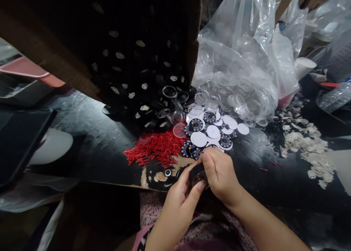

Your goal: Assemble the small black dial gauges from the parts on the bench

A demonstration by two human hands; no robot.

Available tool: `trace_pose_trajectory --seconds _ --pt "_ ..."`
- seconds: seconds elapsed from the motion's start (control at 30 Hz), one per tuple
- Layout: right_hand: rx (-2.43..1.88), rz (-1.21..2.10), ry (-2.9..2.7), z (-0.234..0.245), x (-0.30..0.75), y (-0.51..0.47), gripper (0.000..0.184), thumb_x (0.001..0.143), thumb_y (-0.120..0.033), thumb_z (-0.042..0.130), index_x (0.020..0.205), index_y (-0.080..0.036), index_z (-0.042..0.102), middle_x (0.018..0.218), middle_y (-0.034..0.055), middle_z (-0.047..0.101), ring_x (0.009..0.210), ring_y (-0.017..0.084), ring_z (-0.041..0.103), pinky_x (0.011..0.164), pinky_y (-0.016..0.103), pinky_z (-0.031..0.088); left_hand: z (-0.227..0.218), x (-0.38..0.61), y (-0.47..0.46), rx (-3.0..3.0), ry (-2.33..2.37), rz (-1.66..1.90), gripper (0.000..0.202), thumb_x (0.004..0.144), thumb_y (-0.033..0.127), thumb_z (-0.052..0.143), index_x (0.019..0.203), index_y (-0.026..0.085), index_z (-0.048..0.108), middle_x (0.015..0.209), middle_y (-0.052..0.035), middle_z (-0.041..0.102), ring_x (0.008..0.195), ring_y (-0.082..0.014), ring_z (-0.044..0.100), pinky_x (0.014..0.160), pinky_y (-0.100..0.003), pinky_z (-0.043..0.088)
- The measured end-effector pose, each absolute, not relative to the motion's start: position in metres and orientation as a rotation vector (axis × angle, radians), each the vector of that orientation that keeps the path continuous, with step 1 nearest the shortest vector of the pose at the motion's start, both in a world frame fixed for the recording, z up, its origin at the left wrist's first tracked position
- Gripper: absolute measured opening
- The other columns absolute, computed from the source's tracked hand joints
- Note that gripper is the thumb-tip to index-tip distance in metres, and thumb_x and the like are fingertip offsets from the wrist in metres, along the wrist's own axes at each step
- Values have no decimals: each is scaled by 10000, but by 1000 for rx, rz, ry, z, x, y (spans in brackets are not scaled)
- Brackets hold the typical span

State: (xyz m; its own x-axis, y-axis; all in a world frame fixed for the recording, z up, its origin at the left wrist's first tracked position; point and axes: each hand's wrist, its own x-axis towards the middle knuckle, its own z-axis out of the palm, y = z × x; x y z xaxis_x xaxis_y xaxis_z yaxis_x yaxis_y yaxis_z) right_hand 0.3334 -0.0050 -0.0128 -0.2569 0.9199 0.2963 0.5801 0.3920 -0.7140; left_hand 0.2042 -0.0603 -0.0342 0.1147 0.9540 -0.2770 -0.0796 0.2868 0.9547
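Note:
Just over the table's front edge, my left hand (179,194) is closed around a small round black case (197,173), its thumb on the near rim. My right hand (221,172) grips the same case from the right, thumb on top and fingers curled. The case looks tilted, with a shiny face toward me; the fingers cover much of it. Right behind the hands lies a loose pile of printed black and white dial discs (199,138). To their left is a heap of thin red pointers (157,147). A small metal ring (168,172) sits near the edge.
A large cardboard box (196,61) lies open toward me, spilling black round cases (145,114). Behind the discs, a clear plastic bag (236,64) holds clear round covers (244,101). Small whitish parts (307,143) are heaped at right. A dark flat device (22,141) stands left.

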Motion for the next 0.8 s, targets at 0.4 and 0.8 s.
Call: trace_pose_trajectory --seconds 0.4,0.8 --pt "-1219 1049 -1855 -9 329 -4 339 1007 -407 381 964 -207 651 807 10 670 755 152 608 715 276 434 -32 181 -57 626 1192 1070 311 855 367 646 1141 247 669 1182 -51 713 1073 -222 665 934 -320 521" --pt "-1215 1213 -1853 -3 328 -17 173 948 -250 478 901 -215 641 897 8 693 824 164 625 749 287 450 -29 174 -63 61 853 1142 326 934 404 509 1056 184 717 1093 -83 751 1054 -229 683 973 -380 522"
